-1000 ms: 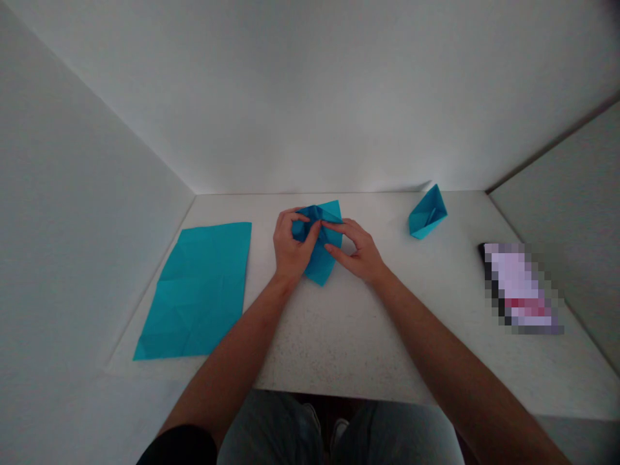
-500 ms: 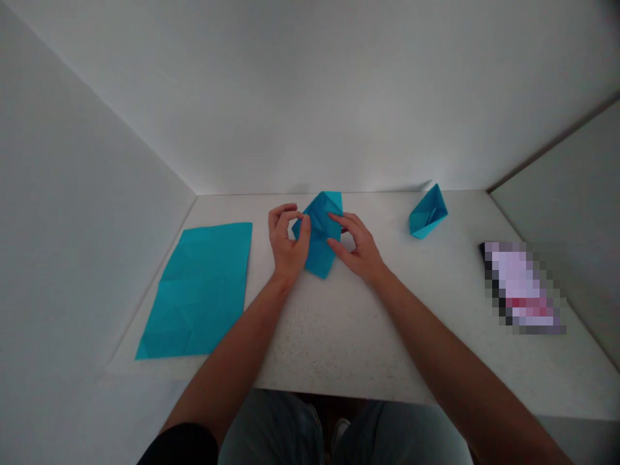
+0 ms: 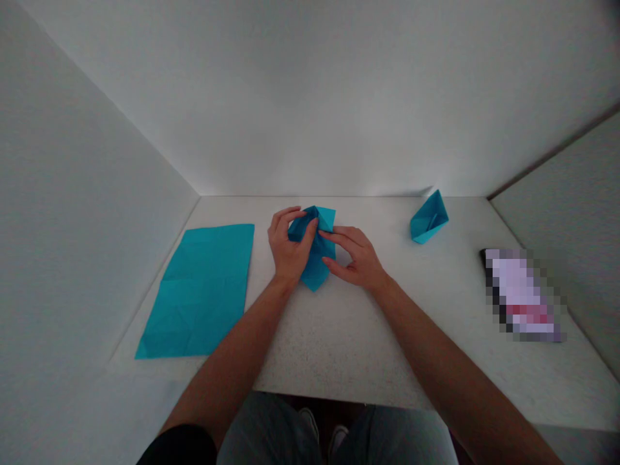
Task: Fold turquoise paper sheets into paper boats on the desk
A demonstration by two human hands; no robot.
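A partly folded blue paper piece (image 3: 314,258) rests on the white table (image 3: 339,336) near its middle. My left hand (image 3: 289,248) pinches the piece's left upper flap, fingers curled round it. My right hand (image 3: 356,258) grips the right side, thumb and fingers pressed on the paper. The lower tip of the piece points toward me between the two hands.
A flat, creased blue sheet (image 3: 201,290) lies at the left of the table. A finished blue paper boat (image 3: 428,219) stands at the back right. A blurred dark-edged flat object (image 3: 523,297) lies at the right. White walls enclose the table on three sides.
The paper's upper part has been pressed down and narrower between my hands. Both hands closed in on it and shifted slightly toward me.
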